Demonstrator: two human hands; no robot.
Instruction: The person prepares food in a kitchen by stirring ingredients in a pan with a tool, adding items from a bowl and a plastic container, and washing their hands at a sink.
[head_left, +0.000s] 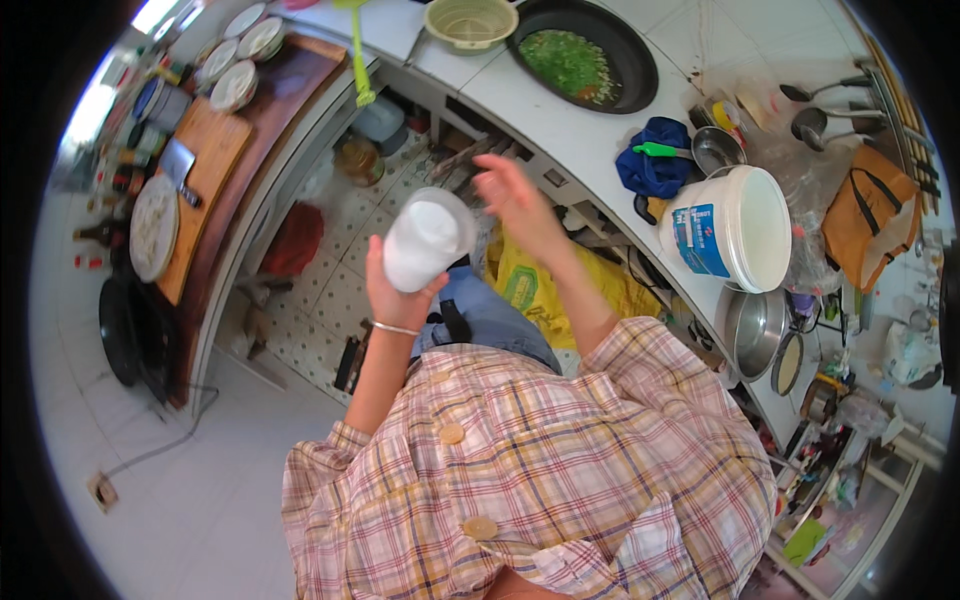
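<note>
My left hand (401, 298), with a bangle at the wrist, holds a translucent jar (429, 238) filled with something white. The jar tilts a little, its wide round end facing up toward me; whether a lid covers it I cannot tell. Just right of the jar, my right hand (521, 210) is raised with fingers extended and somewhat blurred. Nothing shows in that hand, and it does not touch the jar. Both hands are over the floor between two counters, in front of my plaid shirt.
On the white counter stand a black pan (637, 64) of chopped greens, a plastic basket (471, 24) and a white bucket (757, 225). Opposite, a cleaver (178, 163) and a white plate (155, 229) rest on a cutting board (217, 142). A yellow sack (585, 292) lies below.
</note>
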